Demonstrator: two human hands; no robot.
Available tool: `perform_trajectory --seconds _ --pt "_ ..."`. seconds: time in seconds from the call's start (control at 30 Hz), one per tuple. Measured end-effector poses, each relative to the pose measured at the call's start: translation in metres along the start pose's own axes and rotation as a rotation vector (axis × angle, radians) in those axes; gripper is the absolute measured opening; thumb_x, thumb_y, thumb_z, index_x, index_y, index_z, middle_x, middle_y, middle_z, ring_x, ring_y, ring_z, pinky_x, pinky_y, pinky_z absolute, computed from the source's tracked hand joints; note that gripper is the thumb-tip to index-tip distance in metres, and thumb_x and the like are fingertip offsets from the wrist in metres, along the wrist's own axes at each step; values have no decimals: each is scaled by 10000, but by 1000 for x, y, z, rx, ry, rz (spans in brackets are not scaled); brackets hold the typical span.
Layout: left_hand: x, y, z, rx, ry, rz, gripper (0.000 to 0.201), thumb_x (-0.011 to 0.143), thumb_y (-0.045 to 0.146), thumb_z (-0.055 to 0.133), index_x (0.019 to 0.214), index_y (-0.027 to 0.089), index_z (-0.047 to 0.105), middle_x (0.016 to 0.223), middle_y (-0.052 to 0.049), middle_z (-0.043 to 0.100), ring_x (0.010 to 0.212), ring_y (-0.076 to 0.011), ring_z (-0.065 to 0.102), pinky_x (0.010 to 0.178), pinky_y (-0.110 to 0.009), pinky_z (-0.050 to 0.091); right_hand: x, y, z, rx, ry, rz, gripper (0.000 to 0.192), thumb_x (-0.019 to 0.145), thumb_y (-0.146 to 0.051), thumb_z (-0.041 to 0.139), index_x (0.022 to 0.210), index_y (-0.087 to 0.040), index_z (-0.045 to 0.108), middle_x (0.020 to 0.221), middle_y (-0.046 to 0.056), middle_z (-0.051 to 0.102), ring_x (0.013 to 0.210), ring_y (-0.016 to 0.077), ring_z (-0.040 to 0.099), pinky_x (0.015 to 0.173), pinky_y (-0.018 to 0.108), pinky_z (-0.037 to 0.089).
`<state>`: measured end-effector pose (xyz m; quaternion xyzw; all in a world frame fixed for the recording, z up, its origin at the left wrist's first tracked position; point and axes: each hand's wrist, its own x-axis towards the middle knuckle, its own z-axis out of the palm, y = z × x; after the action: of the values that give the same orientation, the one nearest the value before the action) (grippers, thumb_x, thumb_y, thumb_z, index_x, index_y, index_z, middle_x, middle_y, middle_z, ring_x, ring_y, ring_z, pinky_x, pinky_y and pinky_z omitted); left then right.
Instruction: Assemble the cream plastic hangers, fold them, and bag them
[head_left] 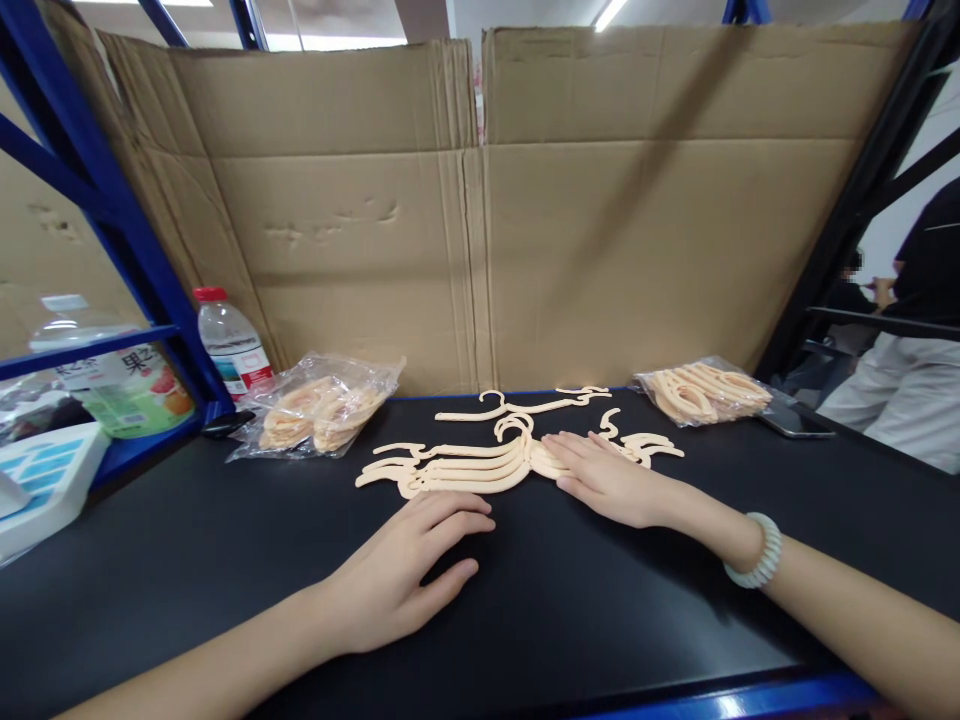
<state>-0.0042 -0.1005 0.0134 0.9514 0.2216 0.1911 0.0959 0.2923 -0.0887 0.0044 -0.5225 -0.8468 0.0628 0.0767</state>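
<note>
Nearest, the left hand (409, 570) is loosely spread, thumb apart, gripping nothing visible, just in front of the hanger pile (487, 476) (whether it brushes it, I cannot tell). The right hand (611, 475) lies flat over the pile's right half, seemingly steadying or aligning it; the next move seems to call for curling fingers under. Beyond lies a loose hanger (540, 408).

Your single view looks out from your head, facing forward and down over the black table (570, 610) that spans the frame's lower half. It sits near enough that your left hand (397, 575), lower left of centre, and right hand (611, 485), right of centre, loom large; cardboard (337, 220) stands farther off, nearly square-on, across the upper half.
</note>
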Motion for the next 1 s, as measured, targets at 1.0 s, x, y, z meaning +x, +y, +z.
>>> perform_trajectory --seconds 1.0 --pt "27 14 22 195 55 33 201 872 190 468 1039 195 579 907 -59 654 837 -210 606 734 -321 489 60 71 -51 -338 162 235 341 958 -216 388 1193 -129 619 1196 139 639 1124 244 577 974 379 439"
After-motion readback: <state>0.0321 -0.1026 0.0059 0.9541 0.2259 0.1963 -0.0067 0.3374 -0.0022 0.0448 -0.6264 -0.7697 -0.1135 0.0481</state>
